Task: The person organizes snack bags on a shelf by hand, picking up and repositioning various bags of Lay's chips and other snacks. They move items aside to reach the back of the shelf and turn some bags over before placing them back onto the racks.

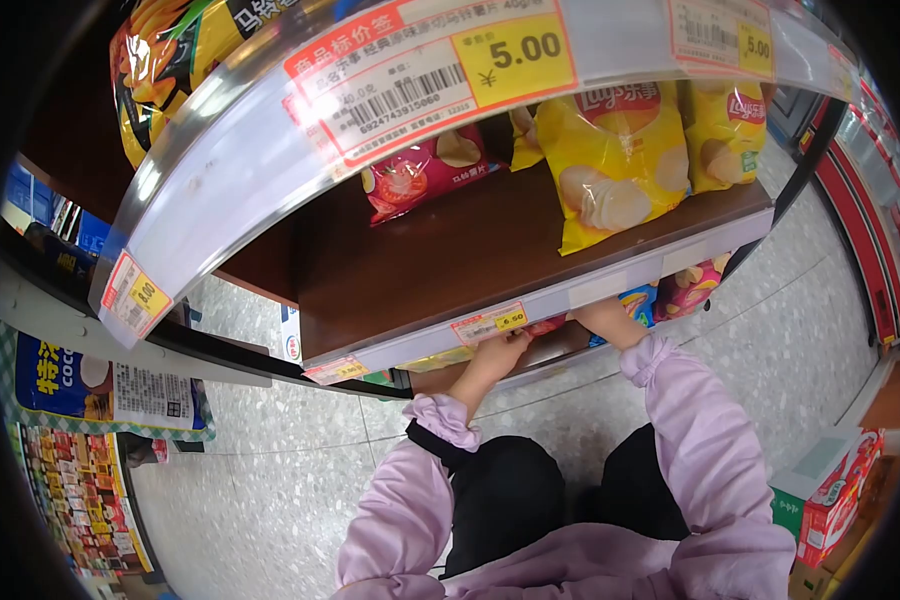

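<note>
Lilac sleeves stretch forward as both arms reach under the brown shelf (440, 270). Left hand (500, 352) touches a yellow bag (440, 358) below the shelf edge (grip unclear). Right hand (595, 315) disappears beneath the edge near a blue bag (638, 300); its fingers are hidden.

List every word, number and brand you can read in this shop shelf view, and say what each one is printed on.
"5.00" with a yen sign: big price tag on the upper shelf rail.
"Lay's": yellow crisp bag and the smaller yellow bag beside it.
"5.00": second rail tag.
"8.00": tag at the rail's left end.
"6.50": tag above the left hand; last digits unsure.
"COCO": blue box.
Barcode digits and small Chinese print: too blurred.
</note>
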### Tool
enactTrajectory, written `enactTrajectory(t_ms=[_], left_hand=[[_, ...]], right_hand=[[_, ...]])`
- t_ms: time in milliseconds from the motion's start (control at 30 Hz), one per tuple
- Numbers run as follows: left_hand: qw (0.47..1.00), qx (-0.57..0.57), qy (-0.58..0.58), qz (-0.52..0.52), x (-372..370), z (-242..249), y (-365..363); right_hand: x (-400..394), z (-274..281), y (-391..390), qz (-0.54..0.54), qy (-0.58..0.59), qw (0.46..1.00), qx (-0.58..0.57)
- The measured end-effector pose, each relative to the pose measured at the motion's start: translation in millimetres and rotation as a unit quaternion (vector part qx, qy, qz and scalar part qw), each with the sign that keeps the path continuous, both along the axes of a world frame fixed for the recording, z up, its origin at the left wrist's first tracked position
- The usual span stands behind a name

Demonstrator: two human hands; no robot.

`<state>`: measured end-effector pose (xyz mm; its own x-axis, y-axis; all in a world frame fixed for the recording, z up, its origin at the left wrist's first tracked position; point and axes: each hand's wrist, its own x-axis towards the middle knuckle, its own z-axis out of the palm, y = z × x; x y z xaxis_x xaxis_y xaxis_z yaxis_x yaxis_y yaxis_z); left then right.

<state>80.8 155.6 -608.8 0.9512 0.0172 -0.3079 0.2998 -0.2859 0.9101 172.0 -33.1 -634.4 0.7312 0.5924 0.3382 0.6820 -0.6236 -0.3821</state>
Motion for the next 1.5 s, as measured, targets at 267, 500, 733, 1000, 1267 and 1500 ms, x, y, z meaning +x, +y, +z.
enactTrajectory(t_ms=[267, 500, 733, 1000, 1267, 1500], left_hand=[[0.997, -0.076, 0.018, 0.006, -6, 0, 11], [0.995, -0.088, -0.034, 0.036, -14, 11, 18], [0.989, -0.134, -0.057, 0.012, -20, 30, 0], [0.978, -0.188, -0.016, 0.090, -25, 28, 12], [0.956, -0.275, 0.102, 0.021, -34, 40, 38], [0.964, -0.216, 0.107, -0.111, -38, 34, 33]], right_hand=[[0, 34, -8, 0.001, 0.107, 0.991, -0.084], [20, 27, -29, 0.005, 0.437, 0.880, 0.186], [17, 49, -25, 0.043, 0.456, 0.870, 0.184], [1, 75, -20, 0.040, 0.486, 0.868, 0.092], [-15, 69, -29, 0.189, 0.567, 0.789, 0.147], [-30, 80, -40, 0.277, 0.618, 0.728, 0.103]])
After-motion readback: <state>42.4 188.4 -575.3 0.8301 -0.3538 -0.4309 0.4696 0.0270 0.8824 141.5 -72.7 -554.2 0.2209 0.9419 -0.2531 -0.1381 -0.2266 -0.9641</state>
